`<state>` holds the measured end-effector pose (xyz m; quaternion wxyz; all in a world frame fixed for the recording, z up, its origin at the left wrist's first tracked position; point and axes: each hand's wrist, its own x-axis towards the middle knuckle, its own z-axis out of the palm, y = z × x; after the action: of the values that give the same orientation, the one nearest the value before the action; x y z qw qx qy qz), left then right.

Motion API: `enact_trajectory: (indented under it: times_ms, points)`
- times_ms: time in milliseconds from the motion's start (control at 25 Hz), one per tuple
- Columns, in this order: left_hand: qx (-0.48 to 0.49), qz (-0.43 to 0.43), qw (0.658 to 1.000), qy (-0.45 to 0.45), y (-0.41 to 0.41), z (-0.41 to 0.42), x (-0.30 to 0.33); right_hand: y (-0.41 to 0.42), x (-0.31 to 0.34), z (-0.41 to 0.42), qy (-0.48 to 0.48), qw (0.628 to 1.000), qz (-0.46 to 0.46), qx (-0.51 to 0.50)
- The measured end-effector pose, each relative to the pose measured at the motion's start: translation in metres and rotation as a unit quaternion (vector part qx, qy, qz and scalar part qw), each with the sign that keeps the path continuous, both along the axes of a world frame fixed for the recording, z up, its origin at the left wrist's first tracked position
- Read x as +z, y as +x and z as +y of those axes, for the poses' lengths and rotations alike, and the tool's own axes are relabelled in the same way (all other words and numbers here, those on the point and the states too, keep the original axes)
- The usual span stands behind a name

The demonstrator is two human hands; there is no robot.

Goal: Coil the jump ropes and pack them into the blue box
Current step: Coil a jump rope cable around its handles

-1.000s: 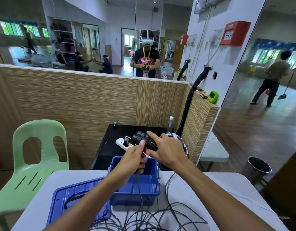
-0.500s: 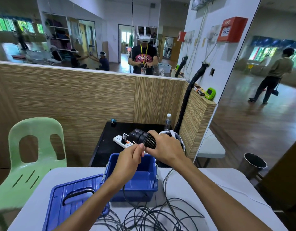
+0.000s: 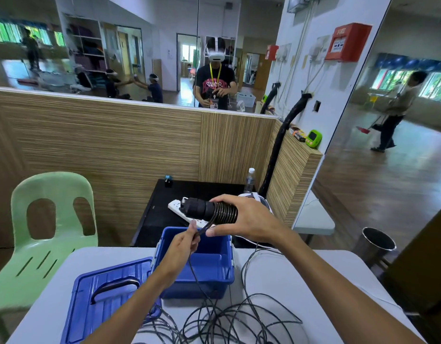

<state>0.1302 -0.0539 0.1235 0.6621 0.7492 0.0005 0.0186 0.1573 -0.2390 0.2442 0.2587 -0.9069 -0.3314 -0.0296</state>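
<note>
Left hand (image 3: 182, 247) lowered, fingers (image 3: 193, 225) pinching rope (image 3: 202, 229)

One blue box (image 3: 202, 269), one lid (image 3: 107, 294), one green chair (image 3: 48, 234), two hands (image 3: 249, 222).

Mirrored wall (image 3: 140, 45), seemingly wooden floor (image 3: 388, 182)

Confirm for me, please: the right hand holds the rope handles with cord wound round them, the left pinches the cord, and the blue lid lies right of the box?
Not quite: in the head view the blue lid lies left of the blue box, not right. The rest stands.
</note>
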Motion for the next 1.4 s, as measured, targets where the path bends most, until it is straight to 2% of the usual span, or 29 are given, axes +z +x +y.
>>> enact_trajectory:
  times_ms: [80,200,320,400,440,480,600,680,760,840,880,960,1040,1200,1320,1400]
  points:
    - [-0.008,-0.011,1.000,0.005,0.007,0.003,0.000,-0.002,-0.001,-0.001,-0.020,1.000,-0.005,-0.001]
    - [-0.009,-0.055,0.995,0.080,0.023,0.008,0.007,-0.006,-0.006,0.005,-0.017,1.000,-0.021,0.010]
    - [-0.054,-0.107,0.990,0.075,0.043,0.018,0.024,-0.008,-0.008,0.005,-0.042,0.998,-0.032,0.032]
    - [-0.070,-0.132,0.977,0.152,0.056,0.028,0.042,-0.009,-0.006,0.003,-0.066,0.996,-0.041,0.046]
    - [-0.080,-0.161,0.953,0.242,0.063,0.032,0.052,-0.011,-0.006,0.002,-0.085,0.993,-0.056,0.055]
    - [-0.095,-0.195,0.915,0.339,0.067,0.035,0.064,-0.013,-0.008,0.004,-0.111,0.988,-0.083,0.065]
    - [-0.138,-0.256,0.766,0.573,0.075,0.037,0.097,-0.017,-0.019,0.012,-0.196,0.963,-0.174,0.069]
    - [-0.131,-0.317,0.692,0.635,0.064,0.026,0.114,-0.016,-0.025,0.015,-0.223,0.957,-0.181,0.026]
    - [-0.124,-0.355,0.641,0.669,0.047,0.012,0.122,-0.012,-0.032,0.017,-0.251,0.951,-0.177,-0.030]
    - [-0.116,-0.340,0.603,0.712,0.031,0.000,0.122,-0.008,-0.036,0.017,-0.254,0.951,-0.158,-0.074]
    - [-0.101,-0.313,0.613,0.719,0.025,-0.005,0.120,-0.005,-0.038,0.016,-0.243,0.954,-0.149,-0.093]
    - [-0.055,-0.256,0.671,0.694,0.015,-0.011,0.113,0.000,-0.036,0.014,-0.213,0.959,-0.143,-0.118]
    - [-0.003,-0.238,0.731,0.639,0.003,-0.014,0.102,0.003,-0.031,0.011,-0.187,0.962,-0.150,-0.129]
    - [0.084,-0.244,0.878,0.404,-0.015,-0.018,0.084,0.005,-0.023,0.004,-0.158,0.961,-0.166,-0.156]
    - [0.118,-0.200,0.943,0.239,-0.021,-0.024,0.078,0.006,-0.023,0.002,-0.143,0.960,-0.173,-0.165]
    - [0.131,-0.138,0.971,0.146,-0.022,-0.028,0.077,0.008,-0.024,0.002,-0.132,0.962,-0.172,-0.167]
